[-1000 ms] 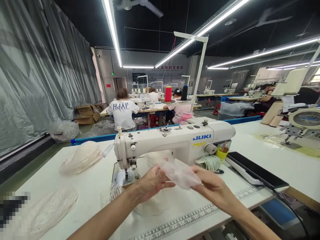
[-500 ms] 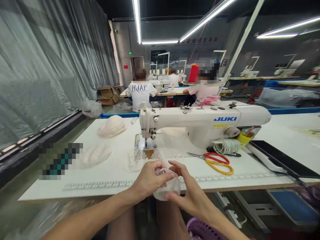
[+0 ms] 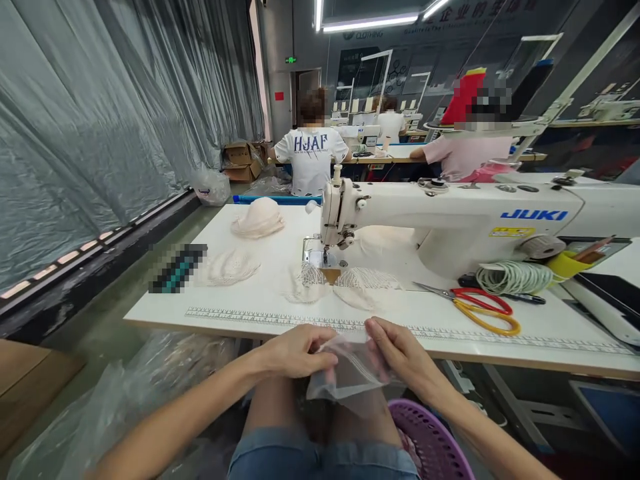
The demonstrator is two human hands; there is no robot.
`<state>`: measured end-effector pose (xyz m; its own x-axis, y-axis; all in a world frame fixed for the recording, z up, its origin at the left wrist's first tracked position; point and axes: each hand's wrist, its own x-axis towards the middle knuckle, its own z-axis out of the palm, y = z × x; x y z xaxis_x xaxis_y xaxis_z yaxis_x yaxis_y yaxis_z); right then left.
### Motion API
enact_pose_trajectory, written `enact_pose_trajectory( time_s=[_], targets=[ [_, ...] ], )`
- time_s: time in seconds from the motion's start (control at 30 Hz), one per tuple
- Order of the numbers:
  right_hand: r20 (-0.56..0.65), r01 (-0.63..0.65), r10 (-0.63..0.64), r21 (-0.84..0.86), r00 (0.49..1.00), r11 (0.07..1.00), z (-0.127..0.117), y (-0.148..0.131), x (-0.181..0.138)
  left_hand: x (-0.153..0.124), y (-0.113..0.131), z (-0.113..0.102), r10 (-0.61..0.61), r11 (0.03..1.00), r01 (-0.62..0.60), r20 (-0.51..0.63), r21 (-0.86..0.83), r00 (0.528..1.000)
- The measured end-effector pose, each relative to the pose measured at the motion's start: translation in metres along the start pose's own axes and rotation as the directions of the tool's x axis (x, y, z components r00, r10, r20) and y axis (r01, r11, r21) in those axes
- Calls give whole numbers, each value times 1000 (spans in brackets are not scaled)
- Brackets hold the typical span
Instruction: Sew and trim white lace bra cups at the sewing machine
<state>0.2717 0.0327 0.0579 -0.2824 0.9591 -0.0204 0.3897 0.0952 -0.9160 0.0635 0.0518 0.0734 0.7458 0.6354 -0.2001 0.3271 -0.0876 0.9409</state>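
A piece of sheer white mesh fabric is stretched above my lap, just off the table's front edge. My left hand pinches its left side between thumb and fingers. On the other side my right hand grips it, thumb on top, with some fingers showing through the mesh. Beyond my hands stands a white sewing machine. In front of its needle lie two cream lace pieces, a left one and a right one.
A measuring tape runs along the table's front edge. Scissors, a cord coil and a yellow cup sit at right. Cream cup-shaped fabric and more lace lie left. A purple basket stands below.
The mesh fabric, bunched between my hands before, is now spread out and lower, over my lap. My right hand has closed on it. The view has swung left and down.
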Motion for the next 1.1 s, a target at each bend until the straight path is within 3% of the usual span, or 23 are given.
enact_pose_trajectory(
  time_s=[0.07,0.13,0.27,0.4,0.67,0.8,0.93,1.03,1.1],
  targets=[
    [44,-29,27,39,999,999,3,2,1,1,-3,3,65,998,-65,-102,-3,993],
    [92,15,-16,9,996,1000,3,3,0,1,-7,6,35,995,-50,-167,-88,985],
    [100,148,-134,-148,986,978,8,3,-1,-2,-15,12,-148,960,121,-90,-254,985],
    [35,175,-172,-237,984,956,16,5,0,-5,-18,12,-171,965,141,-123,-221,978],
    [31,103,-98,-233,995,967,11,11,5,-9,-13,-2,-262,933,220,-117,-286,958],
    [132,99,-67,-253,989,962,10,12,-1,-16,-21,-4,-263,941,219,-147,-259,954],
    [196,124,-59,-342,979,932,10,5,1,-25,-13,-32,-276,956,253,-156,-150,949],
    [223,109,-37,-321,974,941,7,-11,25,-16,9,-78,-195,973,215,-199,87,960],
    [188,107,-50,-308,981,945,4,-21,54,3,22,-112,-74,930,174,-298,324,952]
  ],
)
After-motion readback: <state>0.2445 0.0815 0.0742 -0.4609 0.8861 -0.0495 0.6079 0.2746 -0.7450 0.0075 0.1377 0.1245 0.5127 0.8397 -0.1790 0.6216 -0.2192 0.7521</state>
